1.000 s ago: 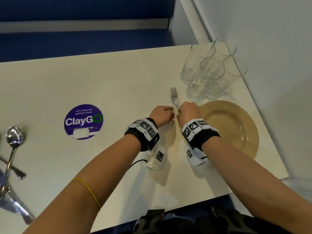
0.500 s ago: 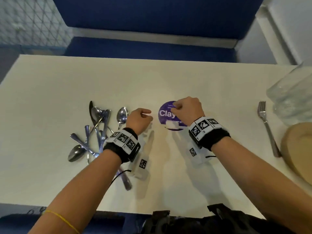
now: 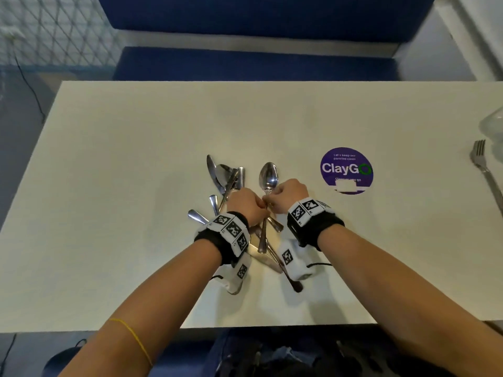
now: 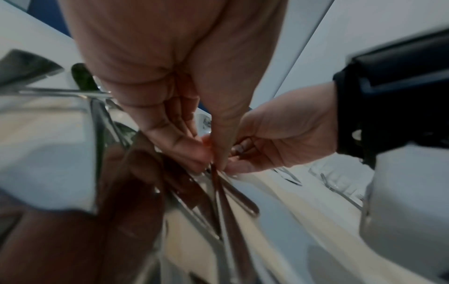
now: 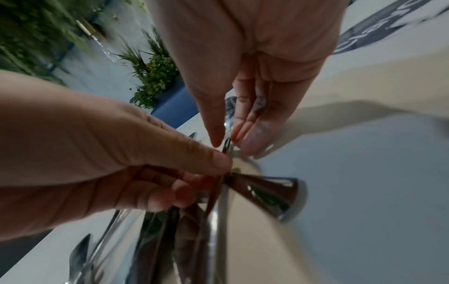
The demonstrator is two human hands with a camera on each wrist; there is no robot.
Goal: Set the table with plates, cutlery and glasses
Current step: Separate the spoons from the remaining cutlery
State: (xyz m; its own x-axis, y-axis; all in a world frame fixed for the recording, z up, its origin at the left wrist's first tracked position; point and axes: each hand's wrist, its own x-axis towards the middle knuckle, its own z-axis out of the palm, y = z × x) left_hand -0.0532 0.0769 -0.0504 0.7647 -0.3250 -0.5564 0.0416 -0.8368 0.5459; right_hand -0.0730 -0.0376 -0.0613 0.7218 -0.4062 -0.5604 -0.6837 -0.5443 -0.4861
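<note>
Both hands have moved left from the fork by the plate to the pile of cutlery (image 3: 234, 202) near the middle of the table (image 3: 136, 159). Left hand (image 3: 246, 206) and right hand (image 3: 288, 195) now meet over the heap, knuckles almost touching. Bare tabletop lies open to the left, the far side and the right as far as a round purple sticker (image 3: 346, 170); the near edge runs just behind the wrists. One spoon (image 3: 268, 175) lies with its bowl pointing away, its neck under the right hand's fingertips (image 5: 255, 138), which pinch together on its thin handle. Left thumb and fingers close on a crossing handle just beside it. How many pieces are in the pile cannot be counted; several handles overlap. One fork (image 3: 485, 170) lies alone at the far right, near a glass (image 3: 494, 126).
</note>
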